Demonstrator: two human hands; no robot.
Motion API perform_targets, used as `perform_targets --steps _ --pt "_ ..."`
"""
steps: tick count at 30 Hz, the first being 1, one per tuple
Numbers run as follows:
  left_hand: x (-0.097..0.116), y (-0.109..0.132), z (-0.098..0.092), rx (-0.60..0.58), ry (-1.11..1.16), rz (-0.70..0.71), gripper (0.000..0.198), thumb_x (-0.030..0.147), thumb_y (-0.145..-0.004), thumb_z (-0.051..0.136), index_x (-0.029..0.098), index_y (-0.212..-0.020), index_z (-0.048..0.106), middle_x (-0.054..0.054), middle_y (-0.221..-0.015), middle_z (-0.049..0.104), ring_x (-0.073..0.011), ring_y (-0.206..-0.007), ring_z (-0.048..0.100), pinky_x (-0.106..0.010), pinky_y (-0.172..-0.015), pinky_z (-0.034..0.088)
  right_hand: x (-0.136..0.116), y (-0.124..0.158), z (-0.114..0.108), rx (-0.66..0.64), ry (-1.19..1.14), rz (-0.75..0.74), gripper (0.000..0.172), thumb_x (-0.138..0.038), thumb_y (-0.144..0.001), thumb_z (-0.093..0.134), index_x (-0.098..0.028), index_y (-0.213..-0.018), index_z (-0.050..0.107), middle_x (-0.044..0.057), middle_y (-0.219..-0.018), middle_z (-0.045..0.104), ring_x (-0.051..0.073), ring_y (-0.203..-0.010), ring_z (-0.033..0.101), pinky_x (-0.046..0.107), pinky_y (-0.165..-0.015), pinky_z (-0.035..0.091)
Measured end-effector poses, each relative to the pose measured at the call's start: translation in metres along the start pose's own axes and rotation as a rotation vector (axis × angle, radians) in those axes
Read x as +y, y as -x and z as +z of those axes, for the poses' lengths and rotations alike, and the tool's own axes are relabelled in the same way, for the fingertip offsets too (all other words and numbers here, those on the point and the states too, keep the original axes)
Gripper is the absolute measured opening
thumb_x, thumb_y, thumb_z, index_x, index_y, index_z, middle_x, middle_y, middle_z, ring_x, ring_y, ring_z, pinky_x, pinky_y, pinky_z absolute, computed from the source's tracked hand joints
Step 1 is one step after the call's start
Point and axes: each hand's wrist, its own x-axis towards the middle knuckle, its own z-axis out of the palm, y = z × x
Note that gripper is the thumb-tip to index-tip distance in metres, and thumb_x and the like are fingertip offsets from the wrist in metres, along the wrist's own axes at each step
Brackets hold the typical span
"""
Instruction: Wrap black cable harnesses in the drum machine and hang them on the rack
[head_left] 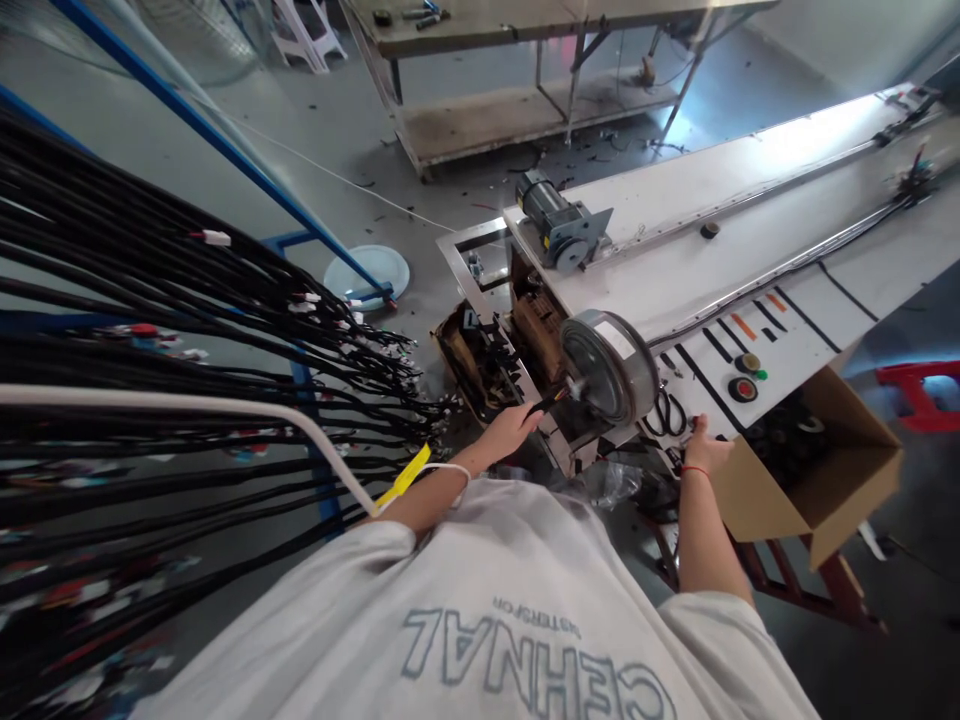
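left hand (514, 428) reaches forward on a nearly straight arm, fingers pinched on the black cable (546, 404) just left of the round drum (609, 366), its long axis pointing at the drum's hub; right hand (705, 450), right of the drum, curls at the surface (660, 280) edge, grip unclear

Factory workshop. Black cables (187, 330) hung at left; conveyor bench (712, 190) with motor (559, 225) at right; steel worktable (510, 30) at top.

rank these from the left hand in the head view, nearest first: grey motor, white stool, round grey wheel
1. Round grey wheel, just right of the left hand holding a black cable.
2. Grey motor, farther up the bench.
3. White stool, far back on the floor.
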Motion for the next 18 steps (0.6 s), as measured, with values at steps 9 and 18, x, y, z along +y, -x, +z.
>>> perform_targets --steps 9,18 --pt "0.015 -0.04 -0.004 -0.049 -0.007 0.042 0.036 0.043 -0.098 0.039 0.017 -0.089 0.061 -0.004 -0.077 0.064 -0.0192 -0.073 0.06 -0.027 -0.069 0.044 -0.011 -0.01 -0.011 0.001 -0.019 -0.17 0.078 -0.056 -0.075 0.063 -0.003 -0.128 0.042 0.033 -0.134 0.046 0.04 -0.13 0.042 0.051 -0.109 0.032" --pt "0.016 -0.047 -0.01 -0.117 0.006 0.036 0.034 0.041 -0.098 0.04 0.014 -0.106 0.059 -0.008 -0.093 0.068 -0.0211 -0.086 0.063 -0.031 -0.08 0.049 -0.153 0.004 -0.016 -0.376 -0.181 -0.798 0.069 -0.061 -0.082 0.047 -0.01 -0.127 0.049 0.022 -0.129 0.054 0.03 -0.115 0.055 0.045 -0.101 0.041"
